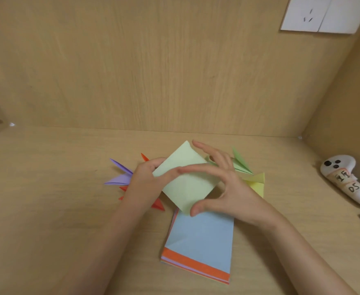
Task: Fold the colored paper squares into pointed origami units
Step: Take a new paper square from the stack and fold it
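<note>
Pale green paper square [187, 177] hangs tilted like a diamond just beyond the far edge of the paper stack [200, 237], its lowest corner overlapping the stack's blue top sheet. Your left hand [145, 179] pinches the square's left corner, thumb on the face and the other fingers curled behind it. Your right hand [223, 188] is spread wide: the forefinger lies across the middle of the sheet, the thumb tip touches the lowest corner, and the remaining fingers fan apart above the right edge. The square's top corner and upper left edge are free of both hands. An orange sheet shows as a strip along the stack's near edge. Beyond the stack to the left, partly hidden by your left hand and wrist, lie a purple folded unit [120, 176] and red folded units [157, 204], points fanning outward. Beyond the stack to the right sit a green folded unit [241, 163] and a yellow folded piece [257, 184], just beside your right hand. Bare desk [47, 199] runs wide to the left of the stack and on past the folded pieces to the back wall. Well to the right of the stack lies a white controller [345, 179], with a band of bare desk between them.
</note>
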